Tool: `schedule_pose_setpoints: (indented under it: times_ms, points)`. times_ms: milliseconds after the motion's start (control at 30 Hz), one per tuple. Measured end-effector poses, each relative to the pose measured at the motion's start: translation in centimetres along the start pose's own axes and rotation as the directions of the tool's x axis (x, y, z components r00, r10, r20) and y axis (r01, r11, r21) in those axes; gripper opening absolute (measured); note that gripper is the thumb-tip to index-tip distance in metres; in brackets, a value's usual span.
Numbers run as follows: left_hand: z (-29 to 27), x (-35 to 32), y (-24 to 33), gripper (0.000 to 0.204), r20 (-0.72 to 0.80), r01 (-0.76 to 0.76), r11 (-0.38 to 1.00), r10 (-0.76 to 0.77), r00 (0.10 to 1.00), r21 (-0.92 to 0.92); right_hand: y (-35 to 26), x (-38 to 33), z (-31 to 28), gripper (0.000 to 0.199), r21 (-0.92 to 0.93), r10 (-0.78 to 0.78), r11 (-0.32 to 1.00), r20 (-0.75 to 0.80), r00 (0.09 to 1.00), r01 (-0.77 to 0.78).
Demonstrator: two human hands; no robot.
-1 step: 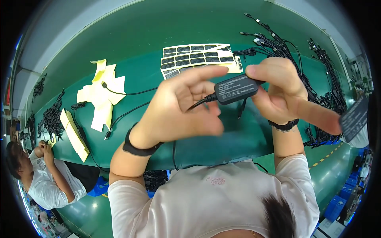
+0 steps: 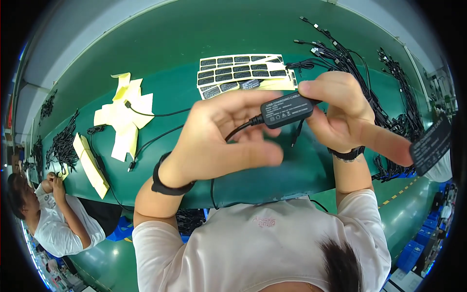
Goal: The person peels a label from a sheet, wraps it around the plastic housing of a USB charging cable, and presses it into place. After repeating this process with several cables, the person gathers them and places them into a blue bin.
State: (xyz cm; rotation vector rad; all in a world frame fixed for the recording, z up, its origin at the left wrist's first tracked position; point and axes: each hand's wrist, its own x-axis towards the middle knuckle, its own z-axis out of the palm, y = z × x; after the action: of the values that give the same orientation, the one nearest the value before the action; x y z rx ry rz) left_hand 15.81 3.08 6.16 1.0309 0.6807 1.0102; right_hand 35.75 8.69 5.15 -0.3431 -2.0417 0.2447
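My right hand (image 2: 343, 109) pinches one end of a small black box on a cable (image 2: 287, 111), with printed white text facing up. From the outstretched finger of the same hand hangs a black printed label (image 2: 432, 147), stuck at the fingertip. Left of the box is my left hand (image 2: 214, 131), its fingers spread and curved around the black cord (image 2: 237, 130) that leaves the box. The left fingers come close to the box's near end; part of them is hidden behind it. Behind the hands lie sheets of black labels (image 2: 279, 84) on pale yellow backing.
Crumpled yellow paper (image 2: 125, 117) with cable plugs over it lies on the green table at left, beside a yellow folded strip (image 2: 91, 168). Bundles of black cables (image 2: 360, 73) lie at right, more cables (image 2: 63, 143) at far left. Another person (image 2: 61, 216) works at left.
My left hand has shifted slightly and its thumb moved right. The label on my right finger has swung a little lower and to the left. The box has tilted slightly.
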Motion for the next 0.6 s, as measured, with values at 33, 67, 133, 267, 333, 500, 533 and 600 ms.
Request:
schedule_pose_setpoints:
  times_ms: [33,67,133,267,333,500,533,600]
  points:
    - [0.2,-0.4,-0.1,0.032,-0.054,-0.059,0.993,0.065,0.996,0.105,0.1,0.0,0.0,0.036,-0.039,-0.022,0.999,0.055,0.998,0.024]
    - [0.4,-0.8,-0.2,0.035,-0.102,-0.110,0.971,0.134,0.986,0.213,0.1,0.1,0.0,0.036,-0.031,-0.025,0.999,0.061,0.998,0.027]
    - [0.2,-1.0,-0.1,0.037,-0.148,-0.148,0.938,0.202,0.968,0.315,0.3,0.4,-0.1,0.038,0.149,0.109,0.980,0.139,0.984,-0.129]
    - [-0.9,-0.9,0.5,0.038,-0.075,-0.139,0.633,0.299,0.951,0.762,0.6,0.8,0.6,0.047,0.322,0.112,0.937,0.098,0.989,-0.138]
    - [-0.9,-0.9,0.4,0.038,-0.028,-0.199,0.560,0.369,0.929,0.804,0.3,0.8,0.7,0.052,0.362,0.081,0.927,0.051,0.995,-0.094]
    - [-0.5,-0.6,0.0,0.035,0.079,-0.305,0.423,0.473,0.878,0.853,-0.5,0.7,0.9,0.060,0.339,0.115,0.930,0.109,0.987,-0.146]
    - [-0.4,-0.5,0.0,0.035,0.082,-0.307,0.424,0.472,0.878,0.852,-0.7,0.8,1.3,0.060,0.373,0.126,0.916,0.088,0.988,-0.151]
    - [-0.2,-0.4,-0.2,0.034,0.089,-0.332,0.450,0.480,0.873,0.829,-1.1,0.9,1.5,0.060,0.405,0.141,0.901,0.067,0.988,-0.156]
